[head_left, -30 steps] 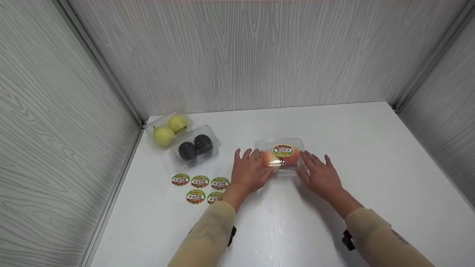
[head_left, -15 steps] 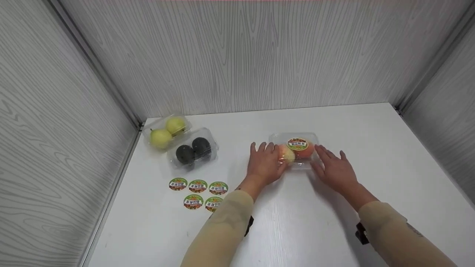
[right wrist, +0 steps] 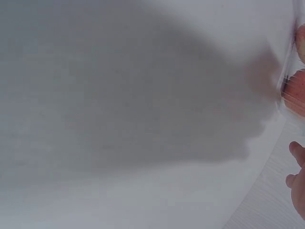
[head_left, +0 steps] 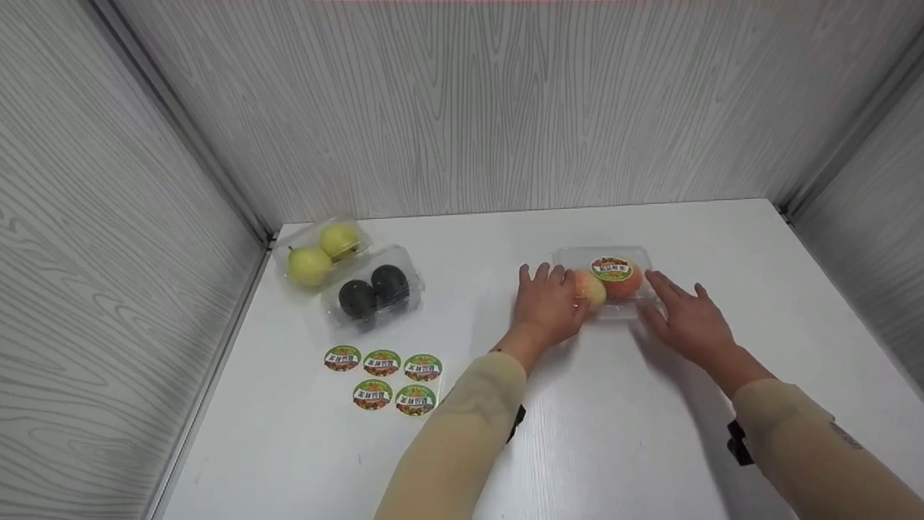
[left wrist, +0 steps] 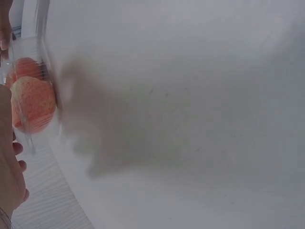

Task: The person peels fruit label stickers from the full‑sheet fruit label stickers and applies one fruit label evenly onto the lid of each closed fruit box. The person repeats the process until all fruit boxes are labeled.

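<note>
A clear plastic clamshell box (head_left: 569, 256) sits on the white table, right of centre. Inside are two red-and-yellow peaches (head_left: 622, 286), and a round green-and-red fruit sticker (head_left: 611, 269) is on the lid. My left hand (head_left: 547, 307) touches the box's left end with its fingers extended. At the opposite end my right hand (head_left: 689, 321) lies against the box, fingers straight. The left wrist view shows a peach (left wrist: 34, 105) through the plastic beside the left hand (left wrist: 9, 167). Only a few right-hand fingertips (right wrist: 296, 151) enter the right wrist view.
At the table's left back stand a clear box with two yellow-green pears (head_left: 310, 267) and another with two dark round fruits (head_left: 390, 284). Several oval stickers (head_left: 372, 395) lie on a sheet in front of them. Grey wood-grain panels (head_left: 462, 108) wall the table's back and sides.
Both hands have moved the peach box to the right and slightly away across the table. The sticker sheet is now fully uncovered by the left arm. The other boxes stay put.
</note>
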Demonstrator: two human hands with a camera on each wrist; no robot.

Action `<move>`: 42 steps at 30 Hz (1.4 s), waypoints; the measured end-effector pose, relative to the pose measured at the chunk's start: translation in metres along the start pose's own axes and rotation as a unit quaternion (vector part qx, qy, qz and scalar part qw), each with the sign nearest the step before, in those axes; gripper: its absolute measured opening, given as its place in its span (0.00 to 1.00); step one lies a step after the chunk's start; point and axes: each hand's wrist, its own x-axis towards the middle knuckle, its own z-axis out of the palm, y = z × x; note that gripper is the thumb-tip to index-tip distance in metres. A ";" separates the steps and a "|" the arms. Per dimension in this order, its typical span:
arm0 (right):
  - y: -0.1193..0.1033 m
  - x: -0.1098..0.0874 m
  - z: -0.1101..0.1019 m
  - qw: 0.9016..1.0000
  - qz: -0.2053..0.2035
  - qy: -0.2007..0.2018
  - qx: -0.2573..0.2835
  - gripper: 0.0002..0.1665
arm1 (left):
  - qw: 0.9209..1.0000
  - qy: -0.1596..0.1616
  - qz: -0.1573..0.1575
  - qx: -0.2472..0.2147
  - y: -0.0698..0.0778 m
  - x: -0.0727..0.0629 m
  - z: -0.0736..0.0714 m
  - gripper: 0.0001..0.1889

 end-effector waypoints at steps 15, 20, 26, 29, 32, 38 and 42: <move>0.042 0.005 -0.017 0.999 0.022 -0.022 0.012 0.42 | 1.000 0.006 0.007 -0.006 0.032 0.035 0.004 0.32; 0.056 0.010 -0.019 0.999 0.029 -0.028 0.020 0.43 | 1.000 0.006 0.007 -0.012 0.039 0.046 0.006 0.32; 0.067 0.016 -0.019 0.998 0.035 -0.033 0.031 0.43 | 1.000 0.018 0.006 -0.016 0.045 0.057 0.009 0.31; 0.070 0.017 -0.020 0.998 0.037 -0.037 0.033 0.42 | 1.000 0.022 0.008 -0.017 0.048 0.060 0.011 0.31; 0.073 0.019 -0.021 0.998 0.042 -0.040 0.033 0.42 | 1.000 0.024 0.010 -0.016 0.050 0.064 0.011 0.31; 0.075 0.023 -0.023 0.997 0.049 -0.047 0.028 0.43 | 1.000 0.025 0.010 -0.011 0.052 0.071 0.014 0.31; 0.075 0.025 -0.023 0.998 0.048 -0.043 0.026 0.43 | 0.999 0.028 0.011 -0.013 0.052 0.075 0.015 0.31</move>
